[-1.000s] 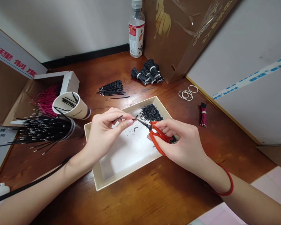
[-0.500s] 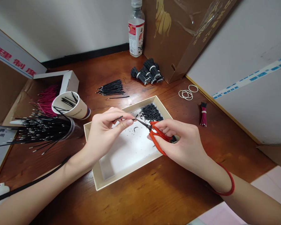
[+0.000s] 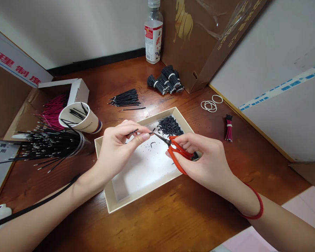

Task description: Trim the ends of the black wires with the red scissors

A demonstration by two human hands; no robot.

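Note:
My left hand (image 3: 120, 147) pinches a short black wire (image 3: 132, 132) between thumb and fingers above the tray's left half. In my right hand (image 3: 202, 154) are the red-handled scissors (image 3: 177, 157), their thin dark tips at the wire end beside my left fingertips. Whether the blades are closed is too small to tell. Both hands are over a shallow cream tray (image 3: 147, 196) with a white bottom. A heap of short black pieces (image 3: 170, 126) lies in its far right corner, with a few loose bits near the middle.
Black wires (image 3: 52, 143) fill a clear container at left, beside a paper cup (image 3: 90, 120) and pink wires (image 3: 54, 112). Beyond the tray are loose black wires (image 3: 126, 98), banded bundles (image 3: 168, 80) and a bottle (image 3: 153, 42). Rubber bands (image 3: 210, 106) and a pink bundle (image 3: 229, 128) lie right.

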